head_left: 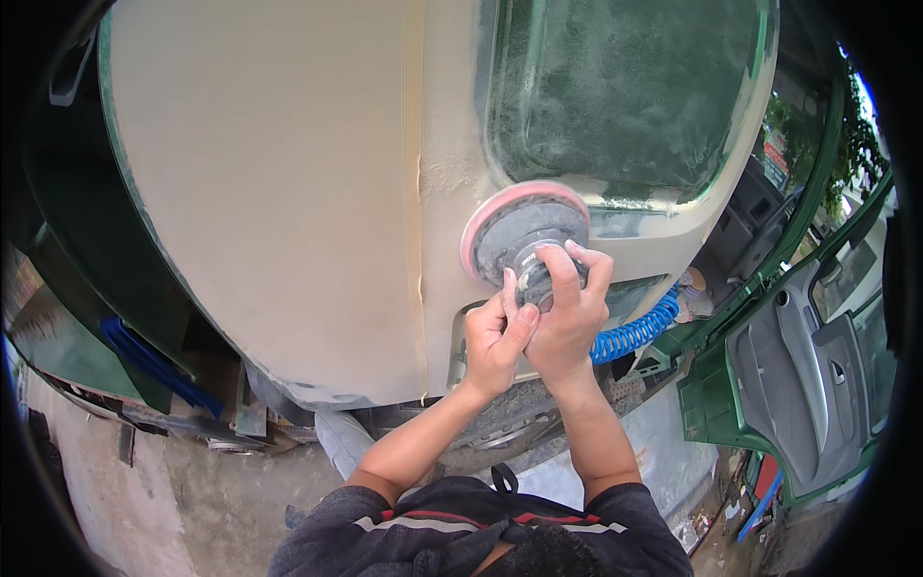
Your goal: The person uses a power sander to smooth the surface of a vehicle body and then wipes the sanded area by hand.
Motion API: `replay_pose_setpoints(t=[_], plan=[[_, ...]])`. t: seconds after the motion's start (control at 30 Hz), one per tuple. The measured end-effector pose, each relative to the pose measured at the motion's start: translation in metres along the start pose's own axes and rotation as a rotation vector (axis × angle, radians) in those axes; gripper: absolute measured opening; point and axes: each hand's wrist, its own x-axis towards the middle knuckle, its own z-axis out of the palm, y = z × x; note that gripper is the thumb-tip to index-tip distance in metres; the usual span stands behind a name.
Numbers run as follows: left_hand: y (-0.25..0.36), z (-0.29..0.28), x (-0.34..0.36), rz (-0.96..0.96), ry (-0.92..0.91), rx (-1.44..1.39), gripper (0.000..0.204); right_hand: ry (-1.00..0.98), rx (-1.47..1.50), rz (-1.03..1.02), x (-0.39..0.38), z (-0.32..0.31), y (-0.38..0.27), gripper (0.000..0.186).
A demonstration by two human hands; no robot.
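A round air sander [527, 231] with a dark body and a pink disc rim rests against the beige, dusty vehicle panel [279, 173]. My right hand [569, 313] wraps over the sander's grip, its fingers curled around the top. On the near side of the same grip, my left hand [495, 348] is closed, with its thumb close to the right hand. A blue coiled hose [635, 332] runs off to the right from beneath my right hand. Just beyond the disc lies a dust-covered green recessed area [625, 96] of the panel. The disc's working face is hidden.
A strip of yellowish tape [413, 192] runs down the panel, left of the sander. An open green vehicle door [793, 375] with grey trim stands at the right. Dark green bodywork [87, 221] and a bundled blue cord [159, 365] are at the left. Concrete floor [236, 490] shows below.
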Motion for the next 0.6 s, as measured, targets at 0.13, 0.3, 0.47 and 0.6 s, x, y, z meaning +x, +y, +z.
replay_pose_setpoints(t=[0.13,0.3,0.47,0.6], plan=[[-0.005,0.019,0.014,-0.065,-0.1,0.153,0.036,0.044,-0.047,0.09,0.0,-0.012,0.025,0.057],[0.012,0.0,0.014,0.063,-0.051,0.176,0.038,0.055,0.024,0.088,0.005,0.002,0.002,0.054],[0.035,-0.027,0.021,0.003,-0.034,0.089,0.037,0.037,0.073,0.107,0.014,0.017,-0.031,0.049],[0.024,-0.023,0.011,-0.001,-0.034,0.099,0.037,0.05,0.039,0.121,-0.003,0.014,-0.022,0.048]])
